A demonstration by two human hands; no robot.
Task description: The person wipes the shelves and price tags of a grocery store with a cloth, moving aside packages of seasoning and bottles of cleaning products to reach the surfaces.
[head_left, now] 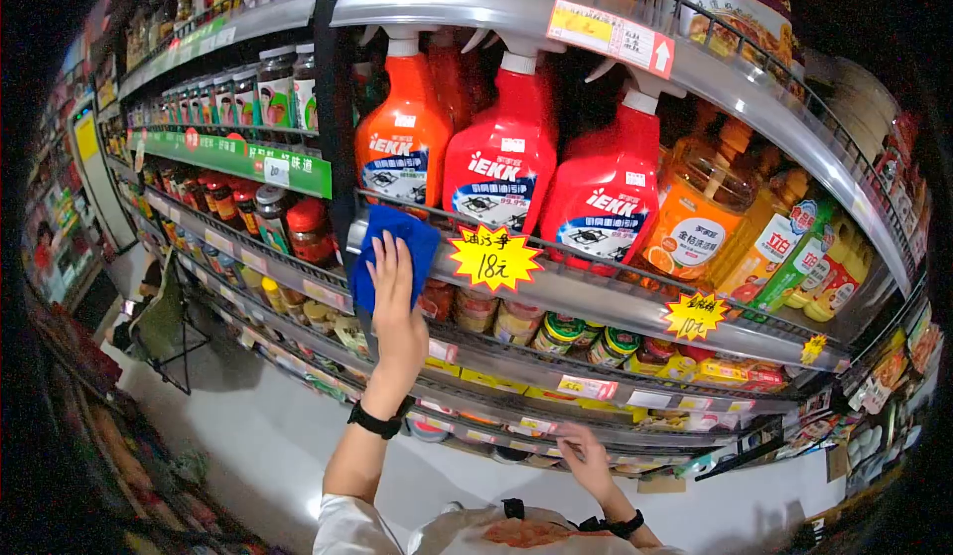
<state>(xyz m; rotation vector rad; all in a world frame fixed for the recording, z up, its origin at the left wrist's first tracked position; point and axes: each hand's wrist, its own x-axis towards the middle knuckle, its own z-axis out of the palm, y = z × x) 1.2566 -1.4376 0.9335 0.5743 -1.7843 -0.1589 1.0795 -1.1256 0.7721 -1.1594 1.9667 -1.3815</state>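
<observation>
My left hand (393,279) presses a blue cloth (389,232) against the left end of the shelf's front rail, its fingers stretched over the cloth. Just right of it, a yellow starburst price tag (494,257) is fixed to the rail. Above the cloth stands an orange spray bottle (402,123), with a red spray bottle (504,138) and another red spray bottle (611,173) beside it. My right hand (588,459) is low in front of the lower shelves, holding nothing, its fingers loosely apart. A dark band circles each wrist.
To the right of the sprays stand orange liquid bottles (695,208) and a smaller price tag (695,315). Jars (278,88) fill the shelves on the left. A folding chair (169,322) stands on the pale floor (258,446) at the left. More stocked shelves lie below the rail.
</observation>
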